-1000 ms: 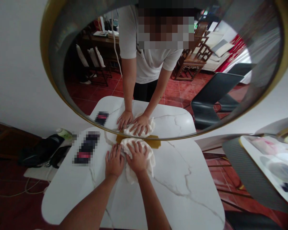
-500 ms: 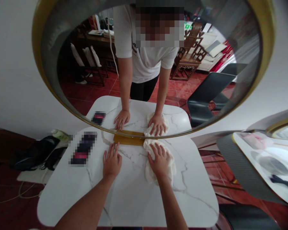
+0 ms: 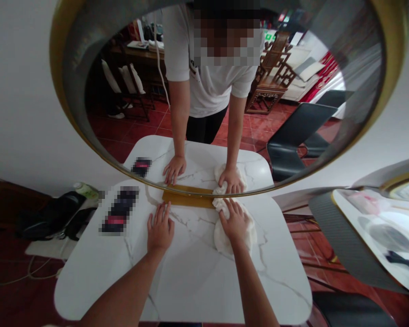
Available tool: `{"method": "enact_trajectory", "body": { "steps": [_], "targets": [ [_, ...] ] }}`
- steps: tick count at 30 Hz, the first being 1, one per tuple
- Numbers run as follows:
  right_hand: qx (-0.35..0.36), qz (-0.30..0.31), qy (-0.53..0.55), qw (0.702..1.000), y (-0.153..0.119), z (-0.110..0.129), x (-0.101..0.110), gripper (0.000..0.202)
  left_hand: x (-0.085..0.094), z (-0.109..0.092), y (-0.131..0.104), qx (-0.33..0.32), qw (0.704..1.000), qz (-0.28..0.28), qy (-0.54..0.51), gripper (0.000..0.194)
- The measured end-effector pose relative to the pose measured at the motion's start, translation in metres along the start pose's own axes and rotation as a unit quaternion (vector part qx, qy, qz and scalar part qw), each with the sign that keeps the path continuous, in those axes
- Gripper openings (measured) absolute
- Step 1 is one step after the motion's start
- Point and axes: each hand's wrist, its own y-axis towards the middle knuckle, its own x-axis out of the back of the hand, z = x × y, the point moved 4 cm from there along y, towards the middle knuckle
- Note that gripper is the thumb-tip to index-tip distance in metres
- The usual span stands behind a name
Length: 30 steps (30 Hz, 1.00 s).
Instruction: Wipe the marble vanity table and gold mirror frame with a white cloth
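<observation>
My left hand (image 3: 160, 228) lies palm down on the white marbled table (image 3: 187, 290), fingers spread, holding nothing. Its fingertips reach the near left corner of a gold-coloured plate (image 3: 187, 199) at the foot of the mirror. To the right, my right hand (image 3: 235, 220) presses down on a bunched white cloth (image 3: 221, 236), its fingers bent over the folds. The cloth spreads out under the palm and wrist, and its far end touches the right part of the gold plate. Some of the cloth is hidden beneath the hand.
A large round mirror (image 3: 221, 196) with a gold rim stands at the table's far edge, reflecting a person and the room. A blurred dark object (image 3: 119, 209) lies at the table's left. A black bag (image 3: 51, 215) is beyond that side. Black chair (image 3: 351, 309) at lower right.
My right hand has slid the white cloth a little to the right and away from me, with its fingers now closer together. My left hand keeps its place on the table.
</observation>
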Motion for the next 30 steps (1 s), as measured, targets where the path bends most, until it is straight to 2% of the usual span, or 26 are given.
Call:
{"method": "enact_trajectory", "body": {
  "steps": [4, 6, 13, 17, 20, 24, 30],
  "targets": [
    [-0.024, 0.001, 0.007, 1.000, 0.005, -0.002, -0.001, 0.048, -0.001, 0.001, 0.000, 0.005, 1.000, -0.001, 0.002, 0.058],
    [-0.012, 0.004, 0.003, 1.000, 0.002, 0.001, 0.000, 0.049, -0.001, 0.001, 0.000, 0.006, 1.000, -0.001, 0.004, 0.058],
    [0.073, 0.034, -0.017, 0.997, -0.035, 0.021, 0.000, 0.054, 0.000, 0.000, -0.001, 0.004, 1.000, 0.000, -0.007, 0.058],
    [0.068, 0.042, -0.016, 0.997, -0.050, 0.025, -0.001, 0.055, 0.000, -0.001, -0.001, -0.001, 1.000, 0.001, -0.008, 0.058],
    [0.017, 0.026, -0.014, 0.999, -0.046, 0.021, 0.000, 0.055, 0.000, -0.001, -0.001, -0.001, 1.000, -0.001, -0.004, 0.058],
    [-0.044, 0.006, -0.012, 0.999, -0.029, 0.017, 0.002, 0.054, -0.001, 0.000, -0.001, -0.002, 1.000, -0.006, 0.003, 0.058],
    [-0.074, -0.003, -0.004, 0.997, -0.006, 0.013, 0.004, 0.058, -0.002, 0.000, -0.001, -0.005, 1.000, -0.006, 0.014, 0.058]
  ]
}}
